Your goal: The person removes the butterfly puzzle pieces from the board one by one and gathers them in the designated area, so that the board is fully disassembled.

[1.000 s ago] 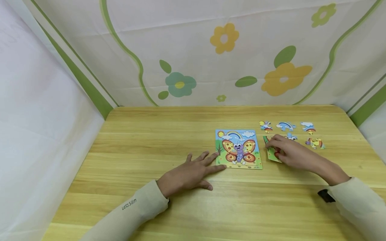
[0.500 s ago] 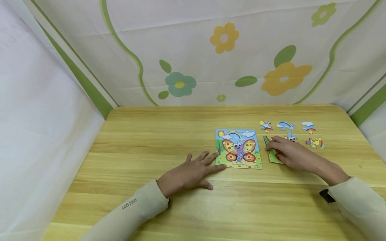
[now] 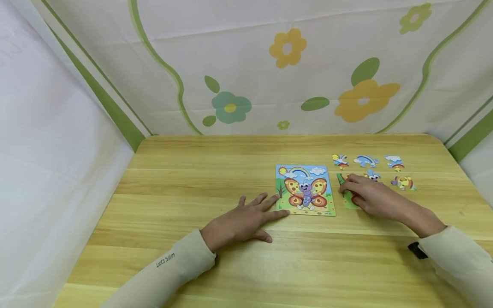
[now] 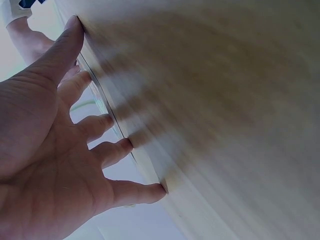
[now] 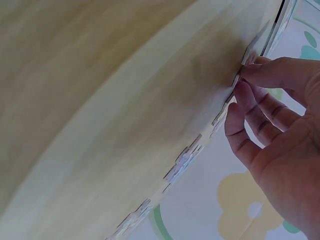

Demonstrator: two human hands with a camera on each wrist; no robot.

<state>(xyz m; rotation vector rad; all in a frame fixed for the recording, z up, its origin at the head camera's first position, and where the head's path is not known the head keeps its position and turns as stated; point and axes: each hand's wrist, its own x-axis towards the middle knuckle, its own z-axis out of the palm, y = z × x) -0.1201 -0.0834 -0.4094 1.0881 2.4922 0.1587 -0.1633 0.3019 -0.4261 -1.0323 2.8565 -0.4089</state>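
Puzzle board [image 3: 305,190] with a butterfly picture lies flat near the middle of the desk [image 3: 192,171], slightly right of centre. Left hand [image 3: 240,222] rests palm down on the desk just left of the board, fingers spread and straight, with the fingertips touching the board's lower left edge; judged to be steadying the board against sliding. The left wrist view confirms the splayed fingers [image 4: 120,147] bearing on the surface.

Just right of the board, the right hand [image 3: 369,194] covers a green piece [image 3: 348,199] that lies on the desk beside the board's right edge. The fingers are bent and their tips sit on the piece; the right wrist view shows thumb and fingertips [image 5: 250,72] closing on a thin edge, so the hand appears to be pinching the piece, likely to lift or slide it.

Further right and behind, five loose pieces [image 3: 365,161] are laid out apart from one another in two short rows, within reach of the right hand. A flower-print cloth [image 3: 286,47] walls the desk.
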